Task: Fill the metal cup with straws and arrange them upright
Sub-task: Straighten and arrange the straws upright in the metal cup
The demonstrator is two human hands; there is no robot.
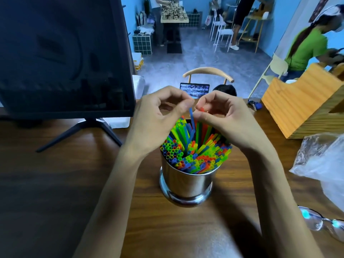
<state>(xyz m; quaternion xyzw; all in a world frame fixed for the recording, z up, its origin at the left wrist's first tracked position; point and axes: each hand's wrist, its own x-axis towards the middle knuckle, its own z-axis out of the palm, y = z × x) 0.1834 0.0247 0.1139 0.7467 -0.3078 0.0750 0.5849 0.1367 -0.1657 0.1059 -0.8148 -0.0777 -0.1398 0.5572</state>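
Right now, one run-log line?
left hand: pinches blue straw | right hand: pinches orange straw | metal cup: packed, straws mixed upright/tilted

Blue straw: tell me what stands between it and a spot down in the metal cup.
The blue straw, pinched between the left hand and right hand, sticks up above the metal cup. The packed straws already crowd the cup right under it; nothing else visible blocks it.
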